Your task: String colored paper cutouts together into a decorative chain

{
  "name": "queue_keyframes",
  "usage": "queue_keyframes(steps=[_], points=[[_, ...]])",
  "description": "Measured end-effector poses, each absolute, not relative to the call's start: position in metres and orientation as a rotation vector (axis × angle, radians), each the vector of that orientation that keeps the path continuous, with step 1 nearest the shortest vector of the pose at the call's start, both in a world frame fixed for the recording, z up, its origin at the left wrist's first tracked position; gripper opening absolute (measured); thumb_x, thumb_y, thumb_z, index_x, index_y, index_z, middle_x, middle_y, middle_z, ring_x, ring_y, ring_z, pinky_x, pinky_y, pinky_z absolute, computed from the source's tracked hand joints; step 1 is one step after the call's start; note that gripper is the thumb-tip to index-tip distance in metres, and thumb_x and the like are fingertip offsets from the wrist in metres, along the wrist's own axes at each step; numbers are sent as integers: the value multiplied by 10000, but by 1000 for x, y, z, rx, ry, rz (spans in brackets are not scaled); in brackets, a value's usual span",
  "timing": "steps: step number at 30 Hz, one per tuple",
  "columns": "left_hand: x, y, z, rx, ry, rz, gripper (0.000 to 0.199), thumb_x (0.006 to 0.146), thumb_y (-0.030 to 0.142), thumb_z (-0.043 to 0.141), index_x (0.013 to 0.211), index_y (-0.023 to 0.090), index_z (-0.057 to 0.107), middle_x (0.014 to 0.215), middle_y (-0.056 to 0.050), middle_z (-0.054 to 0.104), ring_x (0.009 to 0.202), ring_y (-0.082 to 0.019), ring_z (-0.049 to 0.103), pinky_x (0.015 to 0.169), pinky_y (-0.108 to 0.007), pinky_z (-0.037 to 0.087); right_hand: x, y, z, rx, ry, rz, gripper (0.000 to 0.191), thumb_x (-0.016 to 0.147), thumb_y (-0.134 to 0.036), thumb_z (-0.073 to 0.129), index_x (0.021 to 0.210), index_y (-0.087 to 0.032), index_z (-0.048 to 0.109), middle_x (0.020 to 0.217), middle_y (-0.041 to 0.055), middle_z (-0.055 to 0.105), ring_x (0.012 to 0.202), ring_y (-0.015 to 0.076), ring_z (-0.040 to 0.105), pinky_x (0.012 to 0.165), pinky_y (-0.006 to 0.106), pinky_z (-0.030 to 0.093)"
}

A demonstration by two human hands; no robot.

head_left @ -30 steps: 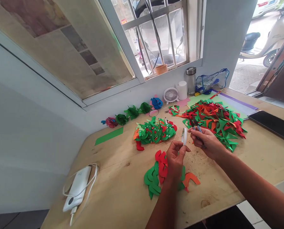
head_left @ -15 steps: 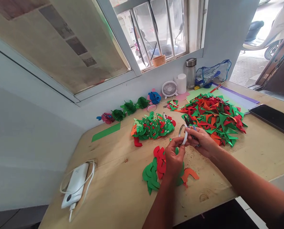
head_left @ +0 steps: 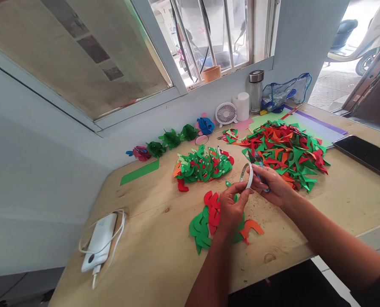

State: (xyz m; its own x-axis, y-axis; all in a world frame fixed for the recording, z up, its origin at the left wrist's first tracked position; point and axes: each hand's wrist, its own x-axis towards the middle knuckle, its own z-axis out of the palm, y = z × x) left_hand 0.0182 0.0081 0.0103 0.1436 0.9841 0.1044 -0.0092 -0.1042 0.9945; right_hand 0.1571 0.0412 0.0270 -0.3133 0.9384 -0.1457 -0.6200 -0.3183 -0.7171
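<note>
L hand (head_left: 234, 208) is nearly closed, thumb + fingers pinching the lower edge of a narrow white tape roll (head_left: 250, 177), w/ print on its inner face. Roll is stood on edge, held up over the worktop (head_left: 154, 238), btwn both hands. R hand (head_left: 269, 184) is part-closed: fingers curled round dark-bladed scissors (head_left: 252, 157), blades pointing up + away; thumb/fingertip side is at the roll's R edge. Can't tell how far apart the blades are.

Under/beside L hand: loose curved pcs, i.e. red pcs (head_left: 213, 209), green pcs (head_left: 200, 228) and an orange pc (head_left: 253, 226), partly hidden by the hand + forearm. Beyond, a heap of mostly green curved pcs (head_left: 204, 170) w/ small pale bits on many. Just past R hand, a big pile of red/green/orange offcuts (head_left: 289, 153); black phone (head_left: 367, 157) to its R.

Back edge, L to R: pink flower (head_left: 140, 152), green flowers (head_left: 171, 139), blue flower (head_left: 205, 125), white fan (head_left: 225, 114), white cylinder (head_left: 241, 106), steel-topped bottle (head_left: 256, 91), clear bag (head_left: 286, 94). Far L: green strip (head_left: 139, 172); nearer, white power bank (head_left: 100, 243) w/ white cable plugged in.
</note>
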Motion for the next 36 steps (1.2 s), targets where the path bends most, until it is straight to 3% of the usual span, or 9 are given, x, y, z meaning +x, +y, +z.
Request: queue_keyframes(steps=[4, 13, 17, 20, 26, 32, 36], points=[[18, 7, 11, 1334, 1092, 1197, 193, 787, 283, 588, 892, 154, 685, 850, -63, 691, 814, -172, 608, 772, -297, 467, 154, 37, 31, -780, -841, 1758, 321, 729, -345, 697, 553, -160, 503, 429, -77, 367, 387, 34, 242, 398, 205, 241], [12, 11, 11, 1401, 983, 1076, 281, 808, 211, 556, 1067, 205, 663, 1033, -69, 687, 969, -194, 611, 889, -332, 450, 164, 45, 25, -761, -635, 1810, 312, 753, -359, 671, 565, -174, 504, 395, -84, 316, 371, 43, 197, 388, 214, 256], [14, 11, 9, 1273, 854, 1113, 297, 793, 228, 590, 1083, 195, 645, 1021, -79, 692, 974, -198, 627, 919, -360, 454, 163, 44, 26, -795, -603, 1790, 225, 730, -353, 694, 705, -161, 579, 456, -84, 381, 369, 27, 196, 373, 201, 215], [16, 10, 7, 1229, 840, 1154, 287, 788, 236, 603, 1069, 190, 642, 1018, -83, 692, 962, -197, 634, 908, -366, 465, 159, 41, 27, -792, -708, 1766, 236, 730, -368, 694, 703, -161, 584, 450, -83, 375, 389, 37, 229, 392, 206, 233], [15, 9, 8, 1346, 992, 1192, 257, 794, 254, 586, 1031, 181, 656, 999, -82, 695, 887, -183, 643, 826, -331, 490, 157, 38, 28, -859, -911, 1701, 342, 706, -361, 718, 527, -167, 499, 407, -69, 341, 410, 52, 267, 395, 219, 201], [12, 9, 9, 1627, 1117, 1113, 269, 808, 178, 541, 1039, 219, 671, 1021, -61, 689, 954, -193, 612, 872, -351, 447, 167, 45, 26, -762, -716, 1812, 366, 759, -369, 666, 521, -167, 475, 410, -82, 291, 380, 37, 183, 383, 209, 208], [13, 8, 11, 1562, 1095, 1079, 252, 815, 220, 554, 1038, 214, 671, 1015, -62, 691, 924, -182, 619, 850, -326, 455, 166, 45, 25, -746, -637, 1826, 271, 762, -354, 665, 618, -157, 547, 446, -83, 321, 384, 30, 185, 386, 193, 222]])
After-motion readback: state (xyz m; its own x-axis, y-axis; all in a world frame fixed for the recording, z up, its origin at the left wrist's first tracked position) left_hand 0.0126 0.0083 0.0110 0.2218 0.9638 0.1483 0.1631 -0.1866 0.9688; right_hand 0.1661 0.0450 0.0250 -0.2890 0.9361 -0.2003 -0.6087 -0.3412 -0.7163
